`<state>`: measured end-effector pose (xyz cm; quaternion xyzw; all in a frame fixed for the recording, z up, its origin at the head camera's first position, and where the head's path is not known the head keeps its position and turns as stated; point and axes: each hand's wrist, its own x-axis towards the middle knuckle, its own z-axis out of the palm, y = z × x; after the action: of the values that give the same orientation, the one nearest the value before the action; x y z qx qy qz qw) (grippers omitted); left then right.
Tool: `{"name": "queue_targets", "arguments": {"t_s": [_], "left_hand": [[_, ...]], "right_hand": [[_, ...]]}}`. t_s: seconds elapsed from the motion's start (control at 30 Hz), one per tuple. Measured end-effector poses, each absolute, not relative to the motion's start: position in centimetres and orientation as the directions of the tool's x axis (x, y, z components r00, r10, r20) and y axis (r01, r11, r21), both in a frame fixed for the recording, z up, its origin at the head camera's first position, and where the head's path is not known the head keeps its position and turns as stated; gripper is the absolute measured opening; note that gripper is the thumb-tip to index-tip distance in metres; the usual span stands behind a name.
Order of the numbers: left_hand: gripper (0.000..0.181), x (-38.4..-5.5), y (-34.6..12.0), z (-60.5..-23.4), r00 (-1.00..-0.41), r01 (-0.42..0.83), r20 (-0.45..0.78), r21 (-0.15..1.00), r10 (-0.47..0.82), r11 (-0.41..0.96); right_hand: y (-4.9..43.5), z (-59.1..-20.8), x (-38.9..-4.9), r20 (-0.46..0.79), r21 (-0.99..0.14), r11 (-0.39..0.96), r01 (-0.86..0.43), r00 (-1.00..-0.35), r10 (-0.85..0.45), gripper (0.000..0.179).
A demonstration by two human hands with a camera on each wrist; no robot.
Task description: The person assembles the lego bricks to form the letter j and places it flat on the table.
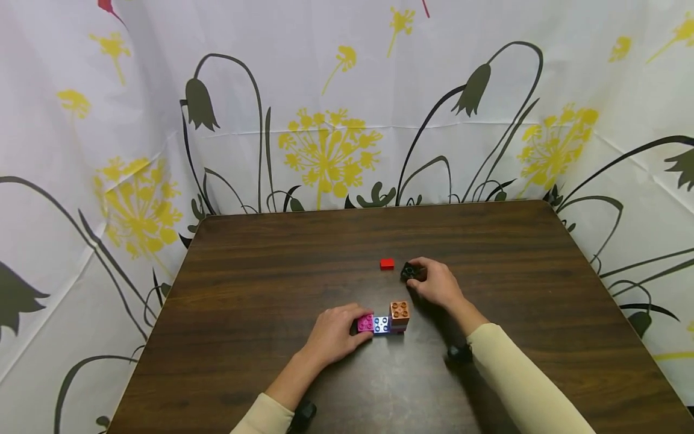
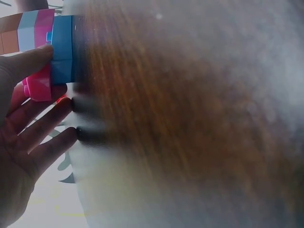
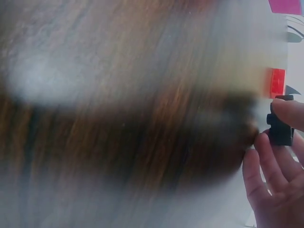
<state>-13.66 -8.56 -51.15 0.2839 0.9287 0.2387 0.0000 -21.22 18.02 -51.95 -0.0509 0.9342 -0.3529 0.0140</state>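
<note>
My left hand [image 1: 333,333] grips the pink end of a stacked toy-brick build, thumb and fingers on either side of the pink brick [image 1: 365,323]. Beside that is a blue brick [image 1: 382,325] with bare studs, and an orange-brown brick [image 1: 399,310] tops the taller right end. In the left wrist view, a blue bottom brick [image 2: 62,50] lies under the pink layer. Farther back, my right hand [image 1: 438,284] pinches a black brick [image 1: 407,271] between thumb and fingers. A small red brick [image 1: 387,264] lies just left of it.
The bricks are on a dark wood-grain table [image 1: 260,289]. Behind its far edge hangs a white curtain [image 1: 347,90] printed with flowers. A dark band [image 1: 459,353] sits at the right wrist.
</note>
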Motion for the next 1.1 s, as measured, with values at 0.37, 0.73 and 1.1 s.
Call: {"name": "queue_targets", "arguments": {"t_s": [0.37, 0.73, 1.1], "left_hand": [[0.037, -13.6, -8.6, -51.2, -0.836, 0.535, 0.153, 0.435, 0.527, 0.724], [0.036, -13.6, -8.6, -51.4, -0.840, 0.530, 0.153, 0.434, 0.520, 0.729], [0.036, -13.7, -8.6, -51.4, -0.838, 0.532, 0.151, 0.439, 0.524, 0.724]], "right_hand": [[18.6, -51.8, -20.6, 0.090, -0.727, 0.666, -0.167, -0.985, -0.149, 0.040], [19.5, -51.5, -19.9, 0.151, -0.725, 0.646, -0.239, -0.970, -0.189, 0.044], [19.9, -50.2, -18.5, 0.123, -0.757, 0.596, -0.268, -0.954, -0.272, 0.058]]}}
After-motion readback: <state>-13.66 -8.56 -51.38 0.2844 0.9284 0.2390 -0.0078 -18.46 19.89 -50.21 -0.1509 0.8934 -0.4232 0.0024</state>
